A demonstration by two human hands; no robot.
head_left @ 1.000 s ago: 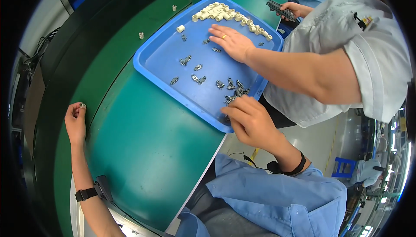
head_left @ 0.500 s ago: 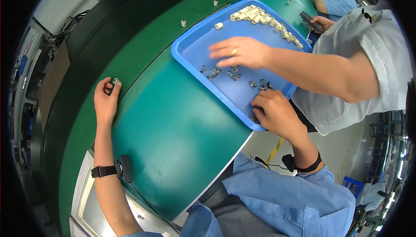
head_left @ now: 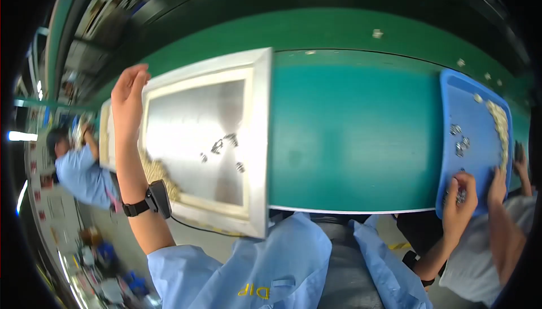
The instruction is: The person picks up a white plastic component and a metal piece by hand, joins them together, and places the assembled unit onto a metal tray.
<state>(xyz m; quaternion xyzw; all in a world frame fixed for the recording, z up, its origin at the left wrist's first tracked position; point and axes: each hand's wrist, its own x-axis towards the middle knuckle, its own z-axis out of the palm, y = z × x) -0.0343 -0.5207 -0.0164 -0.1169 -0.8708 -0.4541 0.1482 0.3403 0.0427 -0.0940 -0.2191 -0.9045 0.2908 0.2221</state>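
My left hand [head_left: 129, 97] is raised at the far left, over the left side of a silver-framed screen [head_left: 258, 139]. Its fingers are curled together, and whatever they may hold is hidden. Small dark metallic parts [head_left: 217, 146] lie scattered on the screen's grey surface. At the right, my right hand [head_left: 462, 199] reaches into the near end of a blue tray [head_left: 446, 117]. Small dark metal parts [head_left: 461, 196] show between its bent fingers and thumb. More metal clusters [head_left: 462, 146] lie farther up the tray, near cream ring-like pieces [head_left: 499, 125] along its right side.
A green belt [head_left: 327, 29] runs along the far side, carrying a few small pale pieces [head_left: 377, 33]. Cream pieces [head_left: 161, 179] are heaped at the frame's near left. A co-worker's hand [head_left: 497, 187] rests at the tray's right edge. Another person [head_left: 84, 162] sits far left.
The view has swung left, bringing the framed screen into sight. My left hand has moved from the belt to above the screen. The co-worker's hand has moved from mid-tray to the tray's near right.
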